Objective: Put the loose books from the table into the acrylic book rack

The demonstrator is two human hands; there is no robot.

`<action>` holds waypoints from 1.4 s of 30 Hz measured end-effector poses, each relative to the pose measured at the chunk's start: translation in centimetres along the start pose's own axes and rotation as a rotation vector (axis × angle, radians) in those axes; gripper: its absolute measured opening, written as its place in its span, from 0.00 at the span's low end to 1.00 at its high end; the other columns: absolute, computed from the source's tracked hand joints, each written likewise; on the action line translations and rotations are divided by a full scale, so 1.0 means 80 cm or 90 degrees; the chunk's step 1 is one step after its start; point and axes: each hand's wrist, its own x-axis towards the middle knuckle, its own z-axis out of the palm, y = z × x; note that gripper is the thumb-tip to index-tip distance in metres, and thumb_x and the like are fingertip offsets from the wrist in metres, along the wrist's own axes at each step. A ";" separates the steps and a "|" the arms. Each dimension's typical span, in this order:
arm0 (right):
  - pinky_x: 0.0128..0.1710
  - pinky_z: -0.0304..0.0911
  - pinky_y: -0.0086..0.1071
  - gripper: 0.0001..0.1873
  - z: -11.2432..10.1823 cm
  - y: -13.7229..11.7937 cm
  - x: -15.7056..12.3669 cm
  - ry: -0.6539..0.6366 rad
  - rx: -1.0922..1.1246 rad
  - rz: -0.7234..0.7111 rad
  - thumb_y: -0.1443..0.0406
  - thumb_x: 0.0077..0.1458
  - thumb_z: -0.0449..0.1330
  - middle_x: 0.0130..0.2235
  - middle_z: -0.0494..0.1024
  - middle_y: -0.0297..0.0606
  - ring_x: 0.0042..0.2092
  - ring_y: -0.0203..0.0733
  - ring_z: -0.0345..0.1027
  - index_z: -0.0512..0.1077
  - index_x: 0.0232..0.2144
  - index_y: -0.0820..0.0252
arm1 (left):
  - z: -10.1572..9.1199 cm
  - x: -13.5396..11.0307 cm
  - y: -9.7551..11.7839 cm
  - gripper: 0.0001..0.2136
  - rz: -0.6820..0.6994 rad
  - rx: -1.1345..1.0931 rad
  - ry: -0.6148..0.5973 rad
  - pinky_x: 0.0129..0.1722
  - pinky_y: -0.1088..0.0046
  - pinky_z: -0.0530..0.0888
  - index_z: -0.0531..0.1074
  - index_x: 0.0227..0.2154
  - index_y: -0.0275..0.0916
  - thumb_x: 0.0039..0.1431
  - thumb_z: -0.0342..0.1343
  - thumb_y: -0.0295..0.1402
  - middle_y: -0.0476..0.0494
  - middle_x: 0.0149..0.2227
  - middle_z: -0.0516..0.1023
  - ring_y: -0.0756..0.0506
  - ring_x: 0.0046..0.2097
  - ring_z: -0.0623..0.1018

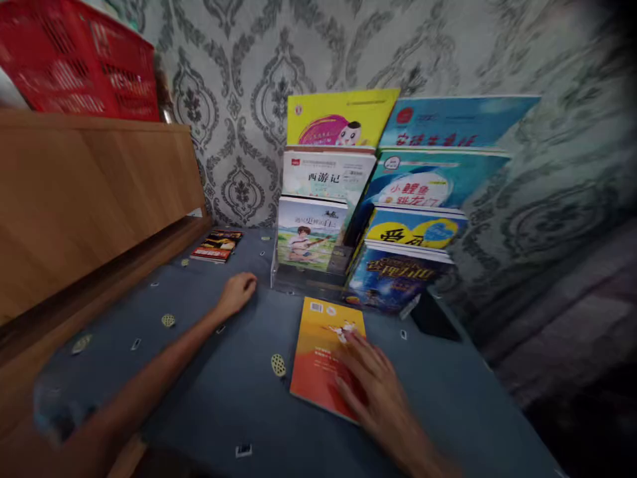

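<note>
Left hand (237, 294): curled closed, on tabletop (223, 392).
Right hand (375, 382): fingers apart, over orange book (313, 362), right side.
Clear rack (308, 277): far, holding books (323, 176).

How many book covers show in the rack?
7. Left side, top down: yellow cover, white cover, boy cover. Right side, top down: blue, teal, yellow-and-blue, dark blue. Others may be hidden behind.

"西游记" on white book (326, 174), left; "小鲤鱼跳龙门" on teal book (438, 179), right; "爱" on yellow-and-blue book (413, 228), nearer right; orange book (318, 358), near: small print unreadable.
</note>
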 end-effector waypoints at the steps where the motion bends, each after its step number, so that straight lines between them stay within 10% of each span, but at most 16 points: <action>1: 0.59 0.64 0.60 0.19 0.003 -0.008 0.007 -0.014 0.022 -0.002 0.59 0.65 0.54 0.65 0.67 0.51 0.66 0.60 0.59 0.76 0.52 0.56 | -0.007 0.013 -0.014 0.13 -0.033 0.014 0.012 0.54 0.75 0.70 0.74 0.48 0.44 0.68 0.46 0.34 0.46 0.49 0.78 0.48 0.52 0.76; 13: 0.64 0.60 0.55 0.21 0.031 -0.055 0.041 -0.178 0.074 -0.071 0.62 0.65 0.55 0.66 0.64 0.51 0.67 0.57 0.57 0.72 0.58 0.56 | -0.009 0.101 -0.092 0.24 -0.260 0.127 0.003 0.56 0.50 0.69 0.68 0.55 0.29 0.65 0.49 0.43 0.21 0.57 0.71 0.29 0.59 0.71; 29: 0.64 0.59 0.57 0.23 0.029 -0.053 0.043 -0.254 0.091 -0.045 0.59 0.65 0.56 0.68 0.61 0.50 0.69 0.58 0.53 0.70 0.60 0.55 | -0.030 0.131 -0.137 0.30 -0.179 0.163 -0.121 0.54 0.63 0.70 0.70 0.56 0.34 0.63 0.50 0.54 0.27 0.60 0.71 0.32 0.59 0.73; 42: 0.66 0.57 0.55 0.23 0.034 -0.050 0.041 -0.237 0.102 -0.052 0.57 0.66 0.56 0.68 0.61 0.49 0.69 0.57 0.53 0.70 0.60 0.54 | -0.040 0.146 -0.132 0.20 -0.073 0.183 -0.233 0.52 0.65 0.72 0.70 0.53 0.31 0.69 0.45 0.41 0.27 0.53 0.78 0.36 0.54 0.78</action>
